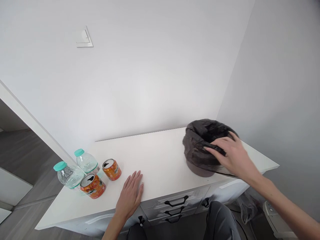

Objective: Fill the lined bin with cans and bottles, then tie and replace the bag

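Observation:
My left hand (129,196) lies flat on the white cabinet top (152,160), fingers stretched out and holding nothing. Just left of it stand two opened orange soda cans, the nearer can (94,187) and the farther can (112,170). Behind and beside them are two clear plastic bottles with teal caps, one bottle (71,176) at the left and another bottle (87,162) farther back. At the right end, my right hand (231,155) pinches the rim of a black trash bag (197,151), which lines a round brownish bin (200,170).
White walls rise behind and to the right, with a light switch (85,37) at upper left. Below the top are drawers with black handles (176,201). My knees are close to the cabinet front. A clear plastic bag (246,208) lies at lower right.

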Available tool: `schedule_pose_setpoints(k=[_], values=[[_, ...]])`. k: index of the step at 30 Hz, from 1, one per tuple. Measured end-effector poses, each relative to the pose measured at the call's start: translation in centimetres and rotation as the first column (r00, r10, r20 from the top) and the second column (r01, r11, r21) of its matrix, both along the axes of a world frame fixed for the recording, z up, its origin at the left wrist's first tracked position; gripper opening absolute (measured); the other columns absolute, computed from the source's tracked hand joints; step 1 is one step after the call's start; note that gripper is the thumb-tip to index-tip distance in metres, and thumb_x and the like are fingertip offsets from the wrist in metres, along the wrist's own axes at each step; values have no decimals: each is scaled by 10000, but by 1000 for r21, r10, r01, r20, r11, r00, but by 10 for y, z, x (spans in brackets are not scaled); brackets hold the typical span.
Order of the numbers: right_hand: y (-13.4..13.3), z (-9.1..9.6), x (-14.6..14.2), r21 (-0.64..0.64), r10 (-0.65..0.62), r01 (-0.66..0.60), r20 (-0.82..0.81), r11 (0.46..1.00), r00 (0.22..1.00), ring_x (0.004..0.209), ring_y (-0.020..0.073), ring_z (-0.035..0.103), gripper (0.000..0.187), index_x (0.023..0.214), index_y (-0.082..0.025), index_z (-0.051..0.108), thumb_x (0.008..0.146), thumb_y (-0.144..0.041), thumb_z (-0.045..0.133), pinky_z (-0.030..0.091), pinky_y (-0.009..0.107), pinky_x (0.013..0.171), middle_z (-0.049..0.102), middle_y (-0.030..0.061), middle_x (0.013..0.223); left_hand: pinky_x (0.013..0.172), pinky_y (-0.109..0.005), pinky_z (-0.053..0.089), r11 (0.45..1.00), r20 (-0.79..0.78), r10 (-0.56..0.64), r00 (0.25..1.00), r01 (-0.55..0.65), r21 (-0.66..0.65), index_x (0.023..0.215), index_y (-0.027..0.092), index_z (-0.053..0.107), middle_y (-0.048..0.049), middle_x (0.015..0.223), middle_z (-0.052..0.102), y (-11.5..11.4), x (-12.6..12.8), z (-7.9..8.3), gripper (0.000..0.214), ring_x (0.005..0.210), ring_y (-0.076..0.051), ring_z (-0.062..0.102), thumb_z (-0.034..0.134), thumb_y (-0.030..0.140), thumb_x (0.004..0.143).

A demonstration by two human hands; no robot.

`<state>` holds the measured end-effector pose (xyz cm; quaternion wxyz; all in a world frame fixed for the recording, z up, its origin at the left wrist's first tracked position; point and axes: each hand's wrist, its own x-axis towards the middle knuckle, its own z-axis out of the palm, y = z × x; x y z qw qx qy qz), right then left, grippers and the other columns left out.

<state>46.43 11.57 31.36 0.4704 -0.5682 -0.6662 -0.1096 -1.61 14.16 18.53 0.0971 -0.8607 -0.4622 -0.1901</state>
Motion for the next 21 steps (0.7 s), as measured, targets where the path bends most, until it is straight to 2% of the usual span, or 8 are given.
schedule_pose_setpoints(k=[5, 9, 11, 13, 15, 17, 19, 21], values=[[13, 20, -82, -76, 319, -310, 170, 948, 932, 900, 246, 678, 164, 962, -288, 695, 998, -436, 634, 215, 687, 1261, 745, 0, 882, 1257, -495, 379, 1000, 8, -12, 1000, 12, -3, 1530, 228, 462, -65, 1598, 514, -2, 0, 5, 490, 1526, -243, 413, 424, 356, 1058], [17, 42, -119, -66, 439, -436, 215, 898, 872, 914, 225, 682, 104, 1000, -288, 668, 1012, -385, 635, 240, 675, 1274, 719, -12, 877, 1256, -504, 382, 999, 28, -30, 999, 31, -12, 1538, 237, 453, -65, 1588, 527, -3, 0, 7, 499, 1525, -248, 415, 423, 348, 1053], [13, 50, -125, -24, 460, -467, 214, 884, 862, 1057, 254, 684, 102, 1066, -302, 661, 1012, -384, 632, 231, 688, 1276, 726, 7, 968, 1256, -511, 380, 999, 31, -30, 999, 31, -24, 1537, 233, 451, -70, 1586, 530, -5, 1, 8, 497, 1524, -250, 416, 415, 343, 1054], [5, 48, -124, 12, 461, -471, 180, 882, 869, 1300, 302, 598, 233, 1226, -322, 627, 1005, -392, 638, 232, 693, 1274, 703, 45, 1188, 1255, -519, 378, 999, 33, -23, 999, 25, -37, 1533, 222, 454, -81, 1582, 533, -6, 1, 9, 491, 1521, -253, 422, 398, 339, 1060], [-2, 32, -116, 29, 431, -434, 79, 900, 899, 1501, 341, 402, 502, 1434, -333, 503, 972, -421, 678, 261, 678, 1267, 558, 82, 1469, 1256, -523, 374, 999, 40, -14, 999, 16, -50, 1535, 225, 453, -84, 1585, 529, -8, 2, 9, 489, 1520, -254, 423, 380, 333, 1064], [-6, -2, -103, 18, 374, -374, -91, 927, 923, 1569, 363, 268, 787, 1571, -331, 325, 915, -459, 740, 307, 652, 1253, 351, 103, 1644, 1258, -523, 368, 998, 46, -5, 999, 7, -60, 1539, 235, 451, -78, 1590, 523, -9, 3, 9, 490, 1521, -251, 423, 372, 326, 1064], [-3, -49, -86, -48, 325, -351, -272, 935, 906, 1549, 359, 313, 930, 1615, -325, 217, 880, -479, 766, 346, 633, 1239, 263, 122, 1686, 1256, -517, 370, 998, 42, -1, 999, 3, -62, 1534, 241, 457, -70, 1590, 524, -10, 3, 8, 487, 1519, -246, 425, 377, 321, 1060], [5, -99, -69, -146, 289, -381, -429, 913, 856, 1499, 343, 403, 939, 1613, -316, 189, 878, -500, 743, 460, 598, 1169, 299, 137, 1662, 1252, -506, 376, 998, 36, 2, 999, 0, -56, 1520, 243, 472, -63, 1583, 534, -10, 4, 8, 479, 1515, -239, 432, 386, 315, 1054]])
